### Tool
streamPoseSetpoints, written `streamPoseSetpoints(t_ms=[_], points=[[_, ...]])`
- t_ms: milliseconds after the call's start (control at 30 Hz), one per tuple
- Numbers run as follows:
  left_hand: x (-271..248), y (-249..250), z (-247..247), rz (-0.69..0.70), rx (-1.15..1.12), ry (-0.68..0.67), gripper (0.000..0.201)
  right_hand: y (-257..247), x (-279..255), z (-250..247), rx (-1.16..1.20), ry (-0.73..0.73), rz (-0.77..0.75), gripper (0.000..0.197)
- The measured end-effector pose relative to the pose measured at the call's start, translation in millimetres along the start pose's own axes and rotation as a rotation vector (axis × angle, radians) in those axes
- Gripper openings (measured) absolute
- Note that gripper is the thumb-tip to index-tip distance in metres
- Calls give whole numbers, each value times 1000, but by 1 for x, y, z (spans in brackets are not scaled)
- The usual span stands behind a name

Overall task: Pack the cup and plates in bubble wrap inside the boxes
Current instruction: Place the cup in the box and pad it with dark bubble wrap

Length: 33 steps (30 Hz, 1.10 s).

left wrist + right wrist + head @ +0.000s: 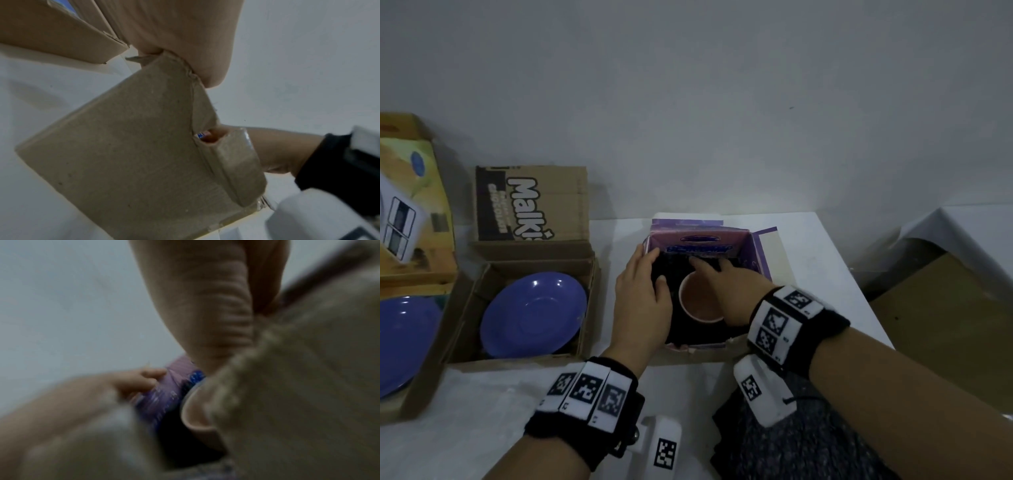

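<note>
A pink cup [697, 303] stands upright inside the purple box [760, 260], which is lined with black bubble wrap [678, 270]. My left hand [650, 267] grips the box's left wall, thumb inside and fingers over the rim. In the left wrist view the palm sits on the box's brown outer side [133, 154]. My right hand [709, 270] reaches into the box over the cup's right rim, its fingers stretched toward the far wall on the black wrap. The cup's rim [193, 420] shows blurred in the right wrist view. A blue plate [534, 313] lies in the brown box [479, 308] to the left.
A second blue plate [404, 339] lies in another carton at the far left. The brown box's printed flap [530, 205] stands up against the wall. Dark patterned fabric [808, 445] lies at the table's front edge. Brown cardboard [945, 325] sits beyond the white table [808, 274] on the right.
</note>
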<state>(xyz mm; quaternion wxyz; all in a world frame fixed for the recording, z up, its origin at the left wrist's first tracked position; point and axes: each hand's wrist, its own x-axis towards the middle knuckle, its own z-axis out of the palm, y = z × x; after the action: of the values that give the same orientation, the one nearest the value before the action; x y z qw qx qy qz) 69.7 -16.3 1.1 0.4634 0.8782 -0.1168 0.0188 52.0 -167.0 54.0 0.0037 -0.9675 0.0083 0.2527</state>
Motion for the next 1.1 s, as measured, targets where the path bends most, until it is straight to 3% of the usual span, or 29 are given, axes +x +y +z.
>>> streamPoseSetpoints(t_ms=[133,267,433,500,600,633,700,767,833,900,967,1033,1100], points=[[0,-2,1,-1,-15,-1,45,2,-4,-10,131,99,68,89],[0,-4,2,7,-13,0,45,-9,-6,2,357,-122,170,108],[1,-4,2,2,-5,9,45,1,-14,18,407,30,98,109],[1,-5,1,3,0,7,45,8,-27,15,440,182,61,87],[3,-7,0,10,6,6,44,23,-55,12,600,486,53,20],[3,-8,0,10,7,3,44,28,-65,16,671,536,76,16],[3,-7,1,6,6,-1,44,39,-83,28,854,477,106,19],[2,-5,1,-5,3,0,44,47,-99,46,992,274,109,17],[2,-4,0,-9,11,7,44,56,-107,70,764,91,137,27],[2,-3,0,-7,19,13,44,57,-111,94,418,-73,182,64],[2,-2,-1,-6,29,8,44,53,-112,113,262,-123,209,84],[2,-2,-2,-5,40,2,45,51,-112,124,193,-59,195,78],[1,-2,-2,-4,46,2,45,53,-113,126,177,32,171,54]])
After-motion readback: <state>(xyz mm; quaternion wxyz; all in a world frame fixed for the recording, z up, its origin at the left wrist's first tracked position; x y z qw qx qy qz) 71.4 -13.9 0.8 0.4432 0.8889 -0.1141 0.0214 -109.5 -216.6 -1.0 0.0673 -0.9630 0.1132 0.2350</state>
